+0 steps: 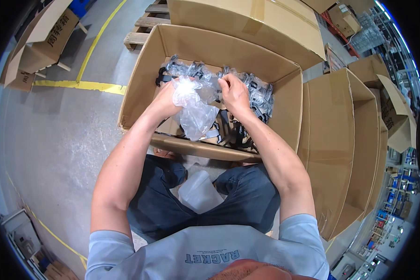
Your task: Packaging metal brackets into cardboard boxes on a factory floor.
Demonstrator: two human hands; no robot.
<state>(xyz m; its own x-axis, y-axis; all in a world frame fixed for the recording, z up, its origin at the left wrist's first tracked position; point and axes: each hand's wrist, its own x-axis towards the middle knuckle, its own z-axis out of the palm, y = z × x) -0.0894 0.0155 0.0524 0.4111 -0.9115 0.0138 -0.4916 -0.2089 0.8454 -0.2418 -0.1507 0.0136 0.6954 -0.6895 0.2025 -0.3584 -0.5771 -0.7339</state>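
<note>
Both of my hands are over an open cardboard box point(149, 70) in front of my knees. My left hand point(165, 100) is closed on a crumpled clear plastic bag point(198, 119), which hides most of its fingers. The bag hangs down toward the box's near wall. My right hand point(235, 94) is closed, thumb and index finger pinched together at the bag's right edge; the bit between them is too small to make out. Underneath lie several black parts point(240, 137), some bare, and others wrapped in clear plastic point(261, 95) along the far and right sides.
A closed cardboard box point(247, 18) stands just beyond, near a wooden pallet point(144, 23). Open cartons point(331, 140) are at my right, and another carton point(46, 42) is at far left. Yellow tape point(79, 85) marks the floor. A white object point(199, 192) shows between my legs.
</note>
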